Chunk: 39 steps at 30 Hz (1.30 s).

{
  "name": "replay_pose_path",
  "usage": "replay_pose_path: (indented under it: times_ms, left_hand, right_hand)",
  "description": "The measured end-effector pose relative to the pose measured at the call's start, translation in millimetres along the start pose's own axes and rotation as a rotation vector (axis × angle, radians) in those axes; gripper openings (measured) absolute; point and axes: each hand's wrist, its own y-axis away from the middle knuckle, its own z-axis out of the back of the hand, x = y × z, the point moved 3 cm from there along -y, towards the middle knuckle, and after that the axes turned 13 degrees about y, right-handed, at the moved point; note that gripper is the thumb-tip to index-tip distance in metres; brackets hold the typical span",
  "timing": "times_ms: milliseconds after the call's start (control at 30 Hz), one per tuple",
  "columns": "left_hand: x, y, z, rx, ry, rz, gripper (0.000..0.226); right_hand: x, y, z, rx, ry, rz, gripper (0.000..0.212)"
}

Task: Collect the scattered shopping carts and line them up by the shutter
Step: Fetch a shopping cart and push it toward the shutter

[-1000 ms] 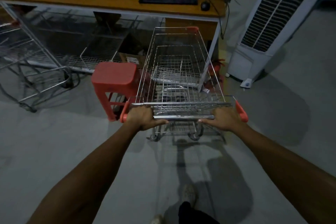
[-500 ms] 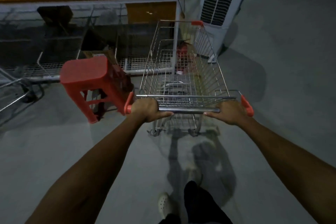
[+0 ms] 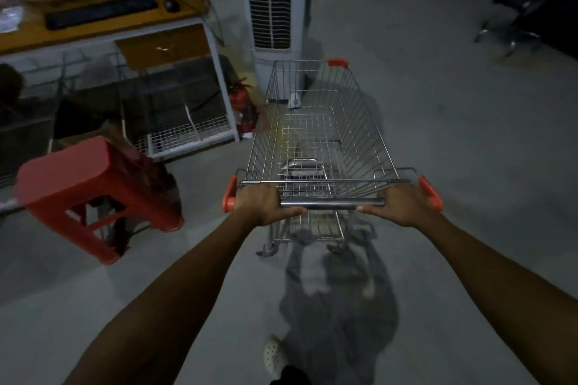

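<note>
1. The left hand (image 3: 262,205) and right hand (image 3: 397,208) each curl round the handle bar (image 3: 331,203), one near each end.
2. The shopping cart (image 3: 369,134) stands on open floor, its nose near the air cooler (image 3: 272,0); no shutter is in view.
3. A tight swing could clip the cooler or the red stool (image 3: 93,178) on the left.
4. Since half a second ago, the cart has turned rightward, away from the desk (image 3: 103,28).

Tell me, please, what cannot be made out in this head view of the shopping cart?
- Shutter: outside the head view, so the way left cannot be judged.
- Shopping cart front wheels: hidden under its basket.
- Left hand and right hand: their own backs hide how far they wrap the handle bar.
- Papers on the desk: blurred, cut by the left edge.
- Dark chair: dim, cut by the right edge.
</note>
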Motion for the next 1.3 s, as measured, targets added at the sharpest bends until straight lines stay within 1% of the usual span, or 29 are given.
replay_pose_path:
  times_ms: [100,233,433,600,867,1300]
  left_hand:
    - [-38.5,-5.3,-9.1,0.006,-0.046,-0.046,0.091]
    - [-99.8,-7.2,-23.4,0.040,-0.089,-0.114,0.088]
    - [-193.9,-8.2,-52.4,0.068,-0.108,-0.225,0.089]
    - [-271.8,-7.8,-76.8,0.085,-0.133,-0.319,0.089]
    - [-386.2,1.1,-113.9,0.090,-0.175,-0.552,0.087]
    - [-561.3,34.6,-173.4,0.186,-0.288,-0.829,0.089]
  right_hand:
    - [-26.1,38.6,-11.5,0.032,-0.053,-0.059,0.085]
    - [-67.9,91.9,-35.2,0.044,-0.053,-0.143,0.098]
    - [-127.3,182.7,-64.9,0.044,-0.056,-0.257,0.091]
    - [-168.7,257.8,-87.9,0.073,-0.066,-0.360,0.101]
    - [-213.2,379.5,-121.4,0.083,-0.101,-0.578,0.106]
    - [-251.9,562.0,-165.3,0.157,-0.154,-0.915,0.107]
